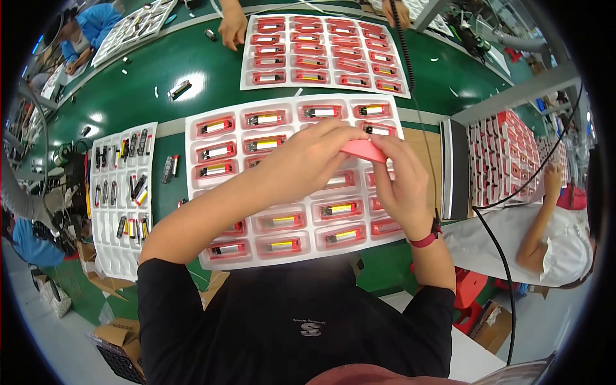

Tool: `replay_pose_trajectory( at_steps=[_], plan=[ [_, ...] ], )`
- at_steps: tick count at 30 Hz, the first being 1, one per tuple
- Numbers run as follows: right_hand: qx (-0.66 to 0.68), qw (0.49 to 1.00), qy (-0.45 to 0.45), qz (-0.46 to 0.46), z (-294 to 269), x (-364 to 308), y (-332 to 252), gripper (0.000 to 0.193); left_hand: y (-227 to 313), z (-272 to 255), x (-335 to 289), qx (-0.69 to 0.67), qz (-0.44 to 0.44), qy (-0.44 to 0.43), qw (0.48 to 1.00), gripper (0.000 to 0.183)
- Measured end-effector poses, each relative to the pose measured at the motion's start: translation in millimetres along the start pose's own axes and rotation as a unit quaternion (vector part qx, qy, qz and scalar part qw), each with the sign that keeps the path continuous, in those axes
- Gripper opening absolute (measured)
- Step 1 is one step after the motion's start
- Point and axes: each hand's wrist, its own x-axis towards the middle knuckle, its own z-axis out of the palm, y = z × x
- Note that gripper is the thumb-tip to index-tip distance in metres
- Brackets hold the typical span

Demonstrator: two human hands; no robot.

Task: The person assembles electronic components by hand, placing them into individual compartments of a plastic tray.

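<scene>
Over a white moulded tray [301, 245] both my hands are closed on one pinkish-red plastic casing [364, 151]. My left hand [321, 151] grips its left end, and my right hand [404, 179] pinches the right end from below. Several red casings rest in the tray's pockets, such as the one with a silver-and-yellow battery assembly [339, 210]. My forearms and hands hide some of the middle pockets. Whether the held casing has anything inside I cannot tell.
Beyond stands a second tray [253, 83] of red casings, with a co-worker's hand [232, 29] beside it. A tray [106, 221] at left holds loose battery assemblies. Stacked trays [507, 160] and another person's arm [545, 199] are on the right. A black cable [507, 269] hangs there.
</scene>
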Motion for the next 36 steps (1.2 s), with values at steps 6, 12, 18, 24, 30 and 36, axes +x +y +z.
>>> replay_pose_trajectory(
  at_steps=[6,12,18,24,30,36],
  plan=[
    [0.048,0.997,0.003,0.065,-6.4,-6.9,7.0,0.034,-7.2,8.7,5.2,0.000,0.034,-0.008,0.999,0.037],
    [0.332,0.910,-0.040,0.245,-2.6,-7.4,24.3,0.027,8.5,-5.6,-2.4,-0.057,-0.110,-0.033,0.992,0.037],
    [0.137,0.943,-0.102,0.287,-39.9,-31.8,102.1,0.019,26.7,-139.9,-124.2,0.189,-0.286,0.067,0.937,0.015],
    [-0.018,0.978,-0.123,0.165,-17.8,-42.9,114.4,0.014,28.9,-226.3,-414.5,0.331,-0.531,0.251,0.738,0.019],
    [0.069,0.963,0.011,0.260,-2.3,-53.8,143.8,0.020,49.2,-155.3,-525.6,0.195,-0.629,0.261,0.706,0.039],
    [0.241,0.883,0.031,0.402,-9.6,-63.4,144.3,0.048,36.8,-142.5,-483.9,0.227,-0.627,0.311,0.677,0.037]
  ],
)
